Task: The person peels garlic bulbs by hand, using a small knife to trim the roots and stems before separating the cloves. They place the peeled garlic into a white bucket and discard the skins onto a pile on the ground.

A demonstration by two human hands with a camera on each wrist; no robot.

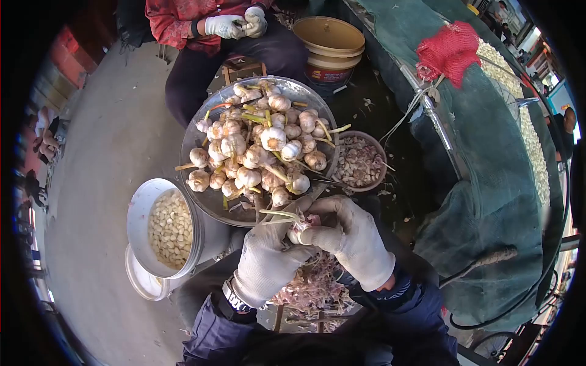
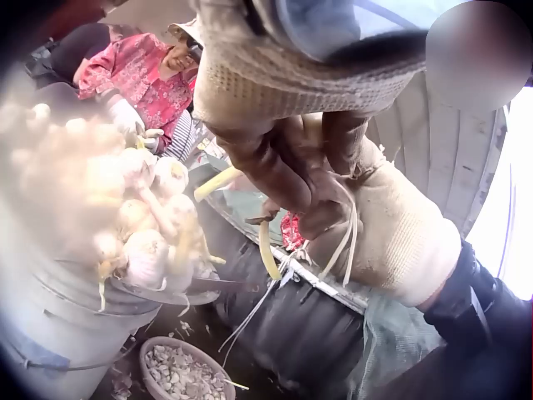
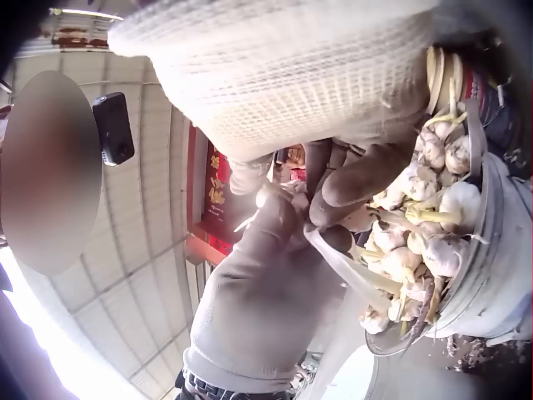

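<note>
Both hands wear white knitted gloves with greyish fingers and meet in front of the body. My left hand [image 1: 262,263] holds a garlic bulb [image 1: 299,232] from the left, and a pale green stem [image 1: 278,213] sticks out from it. From the right, the thumb and fingers of my right hand [image 1: 357,241] pinch the same bulb, whose purplish skin shows between the hands. In both wrist views the gloved fingers cover most of it. Just beyond the hands, a round metal tray [image 1: 322,105] carries a heap of whole garlic bulbs [image 1: 256,146], some with stems.
A white bucket [image 1: 212,235] of peeled cloves [image 1: 171,227] stands at left. Right of the tray sits a bowl [image 1: 383,160] of cloves. Loose skins [image 1: 314,287] lie below the hands. Opposite sits a gloved person [image 1: 183,27]; a yellow-brown bucket [image 1: 329,30] and green netting [image 1: 494,201] are right.
</note>
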